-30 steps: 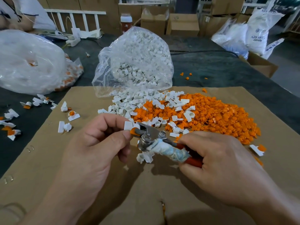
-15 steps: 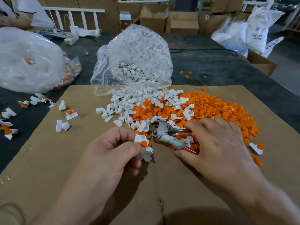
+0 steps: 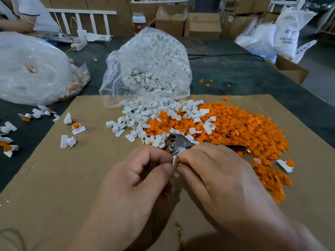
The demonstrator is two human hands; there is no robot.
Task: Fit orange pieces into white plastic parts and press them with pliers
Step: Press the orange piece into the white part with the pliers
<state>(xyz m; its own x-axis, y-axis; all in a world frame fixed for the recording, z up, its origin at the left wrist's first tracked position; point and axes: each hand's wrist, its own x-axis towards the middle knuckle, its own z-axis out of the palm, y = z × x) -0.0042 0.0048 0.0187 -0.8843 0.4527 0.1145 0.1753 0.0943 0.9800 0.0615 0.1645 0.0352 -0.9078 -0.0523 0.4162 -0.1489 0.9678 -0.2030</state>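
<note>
The left hand (image 3: 137, 178) is pinching a white part (image 3: 174, 160) between thumb and forefinger. The right hand (image 3: 217, 174) is closing its fingertips on the same part, where a sliver of an orange piece (image 3: 178, 163) is showing. This looks like the fitting step, with pressing not yet done. The pliers (image 3: 176, 142) are lying just beyond the knuckles on the orange pile (image 3: 235, 127); whether the right hand is touching them I cannot tell. Only a few assembled pieces (image 3: 78, 128) are lying at the left of the cardboard (image 3: 54, 178), so most of the work seems left. A clear bag (image 3: 148, 66) is spilling white parts onto the cardboard. A second bag (image 3: 30, 69) on the dark surface (image 3: 244, 75) is showing white and orange pieces at its edge.
</note>
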